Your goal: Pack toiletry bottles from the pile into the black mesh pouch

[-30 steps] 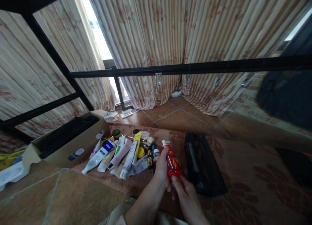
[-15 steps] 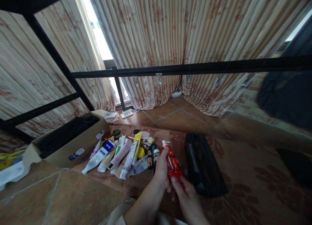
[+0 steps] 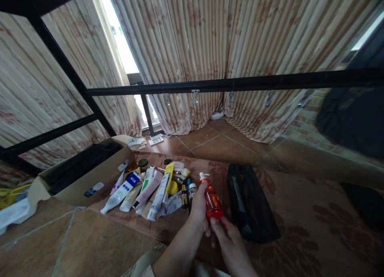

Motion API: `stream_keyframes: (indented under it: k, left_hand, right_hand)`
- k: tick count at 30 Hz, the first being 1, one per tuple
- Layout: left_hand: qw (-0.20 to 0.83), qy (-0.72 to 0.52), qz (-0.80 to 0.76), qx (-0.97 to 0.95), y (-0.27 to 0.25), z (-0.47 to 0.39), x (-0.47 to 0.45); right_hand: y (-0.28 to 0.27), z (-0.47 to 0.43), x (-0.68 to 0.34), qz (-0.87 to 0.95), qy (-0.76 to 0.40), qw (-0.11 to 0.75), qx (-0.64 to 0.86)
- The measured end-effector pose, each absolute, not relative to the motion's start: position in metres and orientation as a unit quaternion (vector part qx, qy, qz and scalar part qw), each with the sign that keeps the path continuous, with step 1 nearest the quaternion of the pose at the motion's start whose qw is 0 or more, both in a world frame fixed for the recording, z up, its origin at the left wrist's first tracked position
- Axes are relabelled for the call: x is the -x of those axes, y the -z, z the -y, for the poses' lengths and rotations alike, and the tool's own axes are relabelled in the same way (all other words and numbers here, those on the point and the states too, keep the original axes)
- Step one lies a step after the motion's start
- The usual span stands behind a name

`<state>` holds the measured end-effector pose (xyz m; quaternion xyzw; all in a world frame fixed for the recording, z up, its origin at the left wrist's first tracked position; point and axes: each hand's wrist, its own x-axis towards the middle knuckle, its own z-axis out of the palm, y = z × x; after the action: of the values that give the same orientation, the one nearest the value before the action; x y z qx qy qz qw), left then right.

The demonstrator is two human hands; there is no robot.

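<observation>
Left fingers and right fingers clamp the red bottle, just clear of the black bag.

Floral curtains behind a black bar, brown floor tiles

Dim overall, blown-out window, shadowy lower right, soft edges
</observation>
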<state>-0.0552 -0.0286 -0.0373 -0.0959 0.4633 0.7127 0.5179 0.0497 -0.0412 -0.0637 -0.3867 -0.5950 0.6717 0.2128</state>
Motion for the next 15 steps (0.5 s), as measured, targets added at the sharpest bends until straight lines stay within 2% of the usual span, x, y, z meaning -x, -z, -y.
stream_keyframes:
  k: [15]
  left_hand:
    - [0.523, -0.712, -0.459, 0.093, 0.0395, 0.0289, 0.0562]
  right_hand:
    - [0.0651, 0.0426, -0.0506, 0.589, -0.679, 0.210, 0.385]
